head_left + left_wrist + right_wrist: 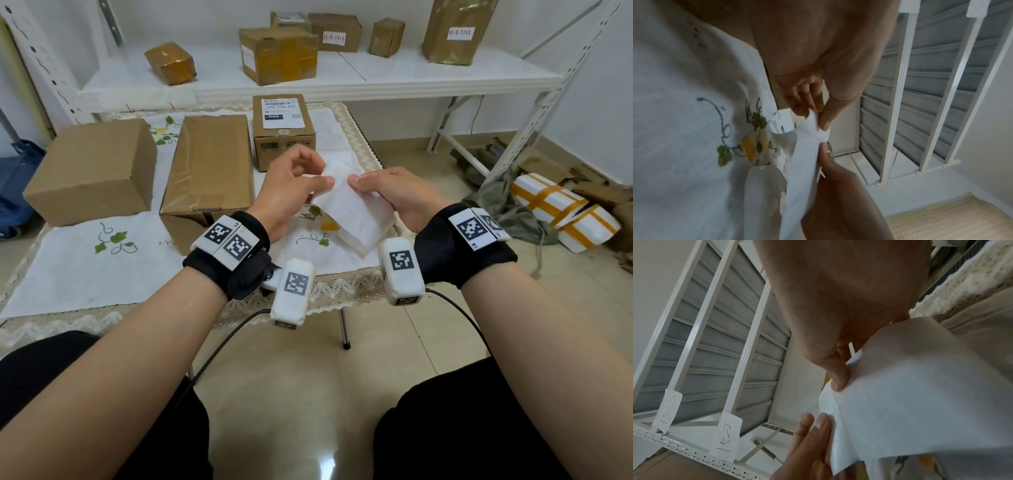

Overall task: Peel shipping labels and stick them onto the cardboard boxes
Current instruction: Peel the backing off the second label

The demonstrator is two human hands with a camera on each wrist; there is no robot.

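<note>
The white label sheet (352, 209) shows only its blank side, so I cannot read any print on it. Its far end is hidden behind the left hand (291, 185). In the left wrist view a small printed corner (782, 124) peeks out behind the sheet, too little to read. A second white sheet (356, 241) lies under the held one on the bench cloth (102, 274), mostly covered.

Both hands are up above the bench, close together, wrists bent in. The left hand pinches the top edge of the label sheet between thumb and curled fingers. The right hand (394, 195) holds the sheet from the other side, thumb on top and fingers tucked under, so those fingers are hard to see.

Just behind the hands stands a small cardboard box (283, 132) with a shipping label already on top. Beside it sit a taped box (209, 168) and a plain box (92, 168). More boxes sit on the white shelf (376, 77) at the back, their labels too blurry to read.
</note>
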